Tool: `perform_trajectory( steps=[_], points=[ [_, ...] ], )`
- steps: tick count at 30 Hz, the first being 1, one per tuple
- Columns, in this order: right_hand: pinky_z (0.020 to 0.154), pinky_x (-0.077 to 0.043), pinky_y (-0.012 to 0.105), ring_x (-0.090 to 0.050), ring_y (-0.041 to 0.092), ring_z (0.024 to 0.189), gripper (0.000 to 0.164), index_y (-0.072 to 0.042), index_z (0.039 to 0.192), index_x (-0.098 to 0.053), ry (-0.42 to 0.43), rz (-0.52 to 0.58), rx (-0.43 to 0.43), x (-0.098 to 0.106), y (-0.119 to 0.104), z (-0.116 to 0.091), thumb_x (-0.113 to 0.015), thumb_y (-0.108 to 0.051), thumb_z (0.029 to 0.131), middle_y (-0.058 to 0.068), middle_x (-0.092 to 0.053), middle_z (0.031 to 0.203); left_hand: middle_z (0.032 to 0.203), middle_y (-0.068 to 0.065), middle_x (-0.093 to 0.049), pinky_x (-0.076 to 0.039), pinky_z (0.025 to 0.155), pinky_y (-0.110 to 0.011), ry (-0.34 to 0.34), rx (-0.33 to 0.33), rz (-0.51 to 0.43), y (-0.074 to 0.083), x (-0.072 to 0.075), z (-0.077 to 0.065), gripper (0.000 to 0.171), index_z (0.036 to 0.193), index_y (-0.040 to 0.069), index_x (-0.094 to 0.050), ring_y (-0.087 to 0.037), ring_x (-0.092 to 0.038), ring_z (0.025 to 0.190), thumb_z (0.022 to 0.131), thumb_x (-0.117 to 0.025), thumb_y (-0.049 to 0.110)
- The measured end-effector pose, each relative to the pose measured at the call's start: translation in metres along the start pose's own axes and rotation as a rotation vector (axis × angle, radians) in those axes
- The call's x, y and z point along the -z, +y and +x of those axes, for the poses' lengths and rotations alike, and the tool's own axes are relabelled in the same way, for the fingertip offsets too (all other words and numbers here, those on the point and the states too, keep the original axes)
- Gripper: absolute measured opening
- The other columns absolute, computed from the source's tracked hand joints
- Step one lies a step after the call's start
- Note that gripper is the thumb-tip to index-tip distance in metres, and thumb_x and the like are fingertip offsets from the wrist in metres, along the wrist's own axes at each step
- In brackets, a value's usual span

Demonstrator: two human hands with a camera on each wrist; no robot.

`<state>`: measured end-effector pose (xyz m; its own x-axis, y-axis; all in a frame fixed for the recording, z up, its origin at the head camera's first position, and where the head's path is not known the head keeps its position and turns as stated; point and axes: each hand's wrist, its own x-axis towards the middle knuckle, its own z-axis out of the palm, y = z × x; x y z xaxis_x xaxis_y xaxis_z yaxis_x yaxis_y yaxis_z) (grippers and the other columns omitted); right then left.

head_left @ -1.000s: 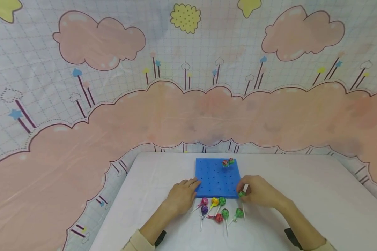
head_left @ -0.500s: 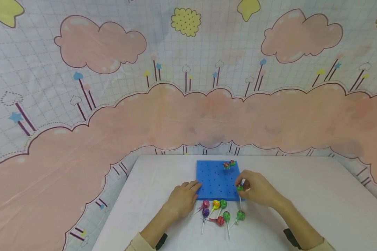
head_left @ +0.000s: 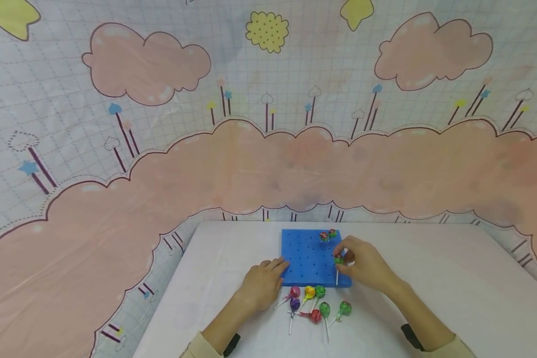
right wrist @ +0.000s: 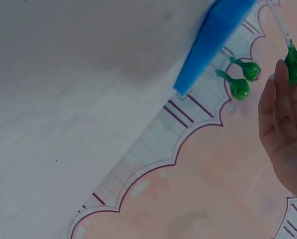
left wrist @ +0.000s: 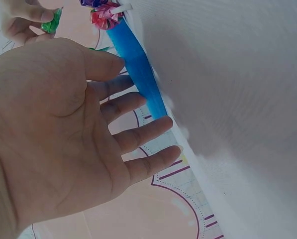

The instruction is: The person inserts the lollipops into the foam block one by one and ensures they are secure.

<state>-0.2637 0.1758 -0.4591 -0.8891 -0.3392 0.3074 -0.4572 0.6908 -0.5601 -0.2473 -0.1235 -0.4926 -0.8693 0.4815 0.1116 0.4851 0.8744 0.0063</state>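
A blue board (head_left: 302, 253) with rows of small holes lies on the white table. My right hand (head_left: 364, 261) pinches a green lollipop (head_left: 338, 260) by its wrapped head, stick pointing down over the board's right side. In the right wrist view the same green lollipop (right wrist: 296, 67) sits between the fingertips. My left hand (head_left: 260, 284) rests with straight fingers on the board's left edge; the left wrist view shows its palm (left wrist: 58, 129) with fingers spread. Two lollipops (head_left: 324, 236) stand upright in the board's back right corner.
Several loose lollipops lie in front of the board, among them a pink one (head_left: 295, 292), a purple one (head_left: 294, 304), a red one (head_left: 315, 316) and a green one (head_left: 345, 308). A patterned cloth backdrop (head_left: 268, 164) hangs behind the table (head_left: 429, 278).
My right hand has carried the green lollipop from the board's front right corner up and back over its right side. The left hand stays at the left edge.
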Motion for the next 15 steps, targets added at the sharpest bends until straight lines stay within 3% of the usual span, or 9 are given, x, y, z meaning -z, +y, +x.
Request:
perform_trajectory(
  steps=[6,15],
  points=[
    [0.083,-0.063,0.044,-0.068,0.016,0.093,0.03,-0.018,0.107,-0.072,0.078,0.03,0.035,-0.004,0.006,0.005,-0.086,-0.004,0.084,-0.004,-0.067,0.111,0.155,-0.005,-0.054,-0.053,0.105,-0.048,-0.002,-0.001,0.001,-0.001,-0.002,0.002,0.047,0.153,0.016,-0.054,-0.03,-0.057,0.135,0.108,-0.057,0.031],
    [0.086,-0.062,0.047,-0.073,0.018,0.093,0.029,-0.014,0.108,-0.072,0.197,-0.019,0.097,-0.006,0.015,0.013,-0.085,-0.003,0.085,-0.003,-0.069,0.113,0.154,-0.006,-0.055,-0.054,0.103,-0.05,0.024,-0.017,-0.012,-0.003,-0.007,0.002,0.046,0.152,0.015,-0.054,-0.03,-0.058,0.134,0.108,-0.055,0.029]
  ],
)
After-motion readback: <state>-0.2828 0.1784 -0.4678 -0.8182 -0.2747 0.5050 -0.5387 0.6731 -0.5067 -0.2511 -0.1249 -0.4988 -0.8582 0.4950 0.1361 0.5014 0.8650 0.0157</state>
